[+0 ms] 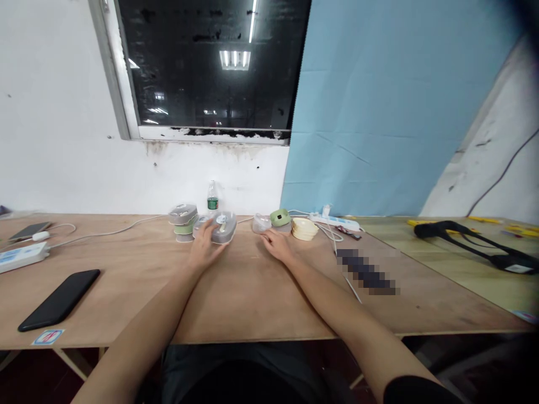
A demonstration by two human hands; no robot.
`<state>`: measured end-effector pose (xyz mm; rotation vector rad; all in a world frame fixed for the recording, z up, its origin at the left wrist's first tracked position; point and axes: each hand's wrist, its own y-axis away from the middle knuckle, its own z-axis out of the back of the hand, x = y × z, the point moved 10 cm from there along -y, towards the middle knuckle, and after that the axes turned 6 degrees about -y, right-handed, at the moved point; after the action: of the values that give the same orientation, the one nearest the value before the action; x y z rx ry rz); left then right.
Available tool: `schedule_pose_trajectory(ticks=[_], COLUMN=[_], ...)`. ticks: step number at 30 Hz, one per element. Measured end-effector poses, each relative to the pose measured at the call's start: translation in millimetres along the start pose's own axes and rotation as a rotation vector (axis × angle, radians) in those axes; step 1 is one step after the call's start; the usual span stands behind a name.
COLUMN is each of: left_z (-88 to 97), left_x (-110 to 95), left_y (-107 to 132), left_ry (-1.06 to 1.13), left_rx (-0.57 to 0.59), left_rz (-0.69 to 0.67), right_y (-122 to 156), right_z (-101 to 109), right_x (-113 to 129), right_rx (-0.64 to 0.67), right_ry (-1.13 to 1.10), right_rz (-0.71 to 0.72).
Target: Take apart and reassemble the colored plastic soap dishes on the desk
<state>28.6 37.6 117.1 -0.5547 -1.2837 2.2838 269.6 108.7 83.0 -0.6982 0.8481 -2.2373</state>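
My left hand (204,245) lies against a grey lidded container (226,226), its fingers spread at the left edge and its thumb low along the front. Just left of it stands a stack of a grey-lidded container (182,213) over a green one (183,229). My right hand (275,245) rests on the table with fingers stretched out, their tips by a clear plastic-looking item (261,224) whose kind I cannot make out. Behind that hand sit a green container (279,217) with a dark spot and a stack of cream bowls (304,229).
A green-labelled bottle (213,196) stands by the wall. Black phone (59,300) lies at the left front, near a white power strip (23,257). Another power strip (337,222) with white cables is at the back right. A black strap-like frame (471,247) lies far right.
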Motion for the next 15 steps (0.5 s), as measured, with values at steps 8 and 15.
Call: schedule_pose_trajectory(ticks=[8,15], left_z=[-50.8,-59.6], left_x=[-60,-44], left_y=[20,25], left_ry=[0.176,0.145], left_rx=[0.423,0.516], left_rz=[-0.231,-0.115], right_y=[0,1], right_z=[5,-24], right_x=[2,17], right_rx=[-0.004,0.21], right_ry=[-0.07,-0.16], right_rz=[-0.065,-0.068])
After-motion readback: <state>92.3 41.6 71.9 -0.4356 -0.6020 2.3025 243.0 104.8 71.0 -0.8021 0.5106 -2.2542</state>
